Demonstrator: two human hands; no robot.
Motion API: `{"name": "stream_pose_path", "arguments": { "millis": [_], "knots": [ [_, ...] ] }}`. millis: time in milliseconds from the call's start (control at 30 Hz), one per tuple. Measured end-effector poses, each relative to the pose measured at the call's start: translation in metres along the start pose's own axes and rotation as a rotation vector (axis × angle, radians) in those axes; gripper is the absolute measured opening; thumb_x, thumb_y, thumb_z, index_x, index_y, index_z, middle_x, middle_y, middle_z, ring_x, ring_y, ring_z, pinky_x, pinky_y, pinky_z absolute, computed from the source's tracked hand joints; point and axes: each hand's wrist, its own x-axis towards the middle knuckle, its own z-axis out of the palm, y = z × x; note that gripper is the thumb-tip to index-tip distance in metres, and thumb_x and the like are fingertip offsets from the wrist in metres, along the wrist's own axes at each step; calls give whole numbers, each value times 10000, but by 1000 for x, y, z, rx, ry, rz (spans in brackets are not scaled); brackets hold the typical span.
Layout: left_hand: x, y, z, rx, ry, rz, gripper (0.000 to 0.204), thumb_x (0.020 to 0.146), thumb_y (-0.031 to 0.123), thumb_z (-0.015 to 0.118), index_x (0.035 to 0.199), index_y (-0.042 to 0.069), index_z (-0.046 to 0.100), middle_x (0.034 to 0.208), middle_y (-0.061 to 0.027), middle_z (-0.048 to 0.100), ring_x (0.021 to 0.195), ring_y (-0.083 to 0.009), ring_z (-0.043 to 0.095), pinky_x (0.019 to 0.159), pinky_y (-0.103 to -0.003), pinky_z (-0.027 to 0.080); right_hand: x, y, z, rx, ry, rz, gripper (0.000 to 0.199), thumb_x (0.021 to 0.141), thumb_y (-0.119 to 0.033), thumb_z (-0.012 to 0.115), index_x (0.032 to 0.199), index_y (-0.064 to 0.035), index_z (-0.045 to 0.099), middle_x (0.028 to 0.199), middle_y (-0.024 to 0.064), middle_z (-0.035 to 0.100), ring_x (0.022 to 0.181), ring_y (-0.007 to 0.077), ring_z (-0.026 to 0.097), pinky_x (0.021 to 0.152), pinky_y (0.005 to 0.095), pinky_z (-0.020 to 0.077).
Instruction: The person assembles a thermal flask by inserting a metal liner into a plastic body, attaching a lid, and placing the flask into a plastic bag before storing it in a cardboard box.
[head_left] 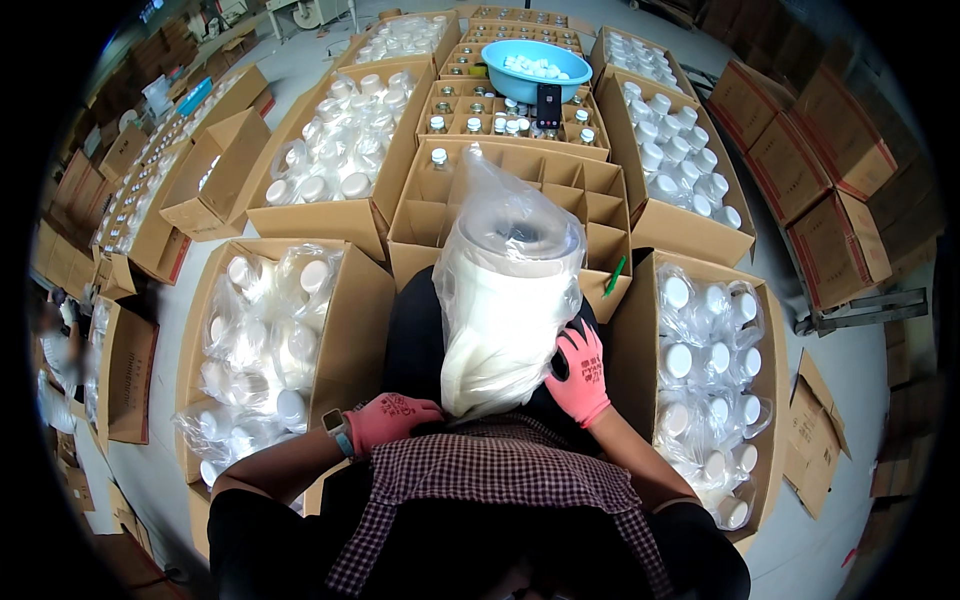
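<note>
A large white cylinder with a round, hollow-looking top, wrapped in a clear plastic bag (512, 310), stands tilted on my lap; its exact kind is unclear. My right hand (580, 375), in a pink glove, grips its lower right side with bent fingers. Low on the other side, my left hand (392, 418) wears a matching glove and lies by the gathered bottom of the bag; its fingertips are hidden. Just beyond the bag is a carton with cardboard dividers (420, 215), holding a white-capped bottle (439, 158) in a far left cell. A green pen-like tool (614, 276) rests on its right edge.
Open cartons of bagged white-capped bottles flank me on the left (365, 350) and right (625, 345). Farther ahead, a light blue basin (500, 78) of white caps sits on divided cartons, with a phone (549, 106) propped before it. Closed cartons (790, 165) are stacked right.
</note>
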Motion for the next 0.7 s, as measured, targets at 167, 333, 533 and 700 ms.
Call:
{"name": "stream_pose_path", "arguments": {
  "millis": [167,333,533,700],
  "knots": [
    [1,14,-48,-254,558,-252,357,745,61,721,1093,35,644,1141,-177,650,1075,-339,637,928,-406,502,4,-3,12,-87,-128,-3,490,754,-191,691,1208,-45,581,1255,177,560,1352,467,346,1161,552,212],
    [57,20,-3,-333,731,-125,579,745,222,797,1238,-21,616,1531,-274,327,1396,-384,377,1118,-413,346,18,-1,20,-87,-120,-25,427,753,-210,701,1139,-47,618,1144,180,618,1270,433,454,1137,522,264],
    [55,-17,-53,-1448,1056,57,328,864,92,720,1156,-31,635,1076,-85,693,921,-178,682,826,-303,542,75,-41,-10,518,-68,70,312,763,12,630,1074,-1,609,1050,138,628,1051,257,597,953,359,453],
    [-21,-65,-82,-1717,1316,340,366,983,162,543,1303,-13,528,1212,-149,629,1088,-259,644,940,-412,545,123,-129,17,703,-361,-322,830,652,-64,762,1421,-67,448,1531,193,317,1401,359,334,1144,446,293]
  ]
}}
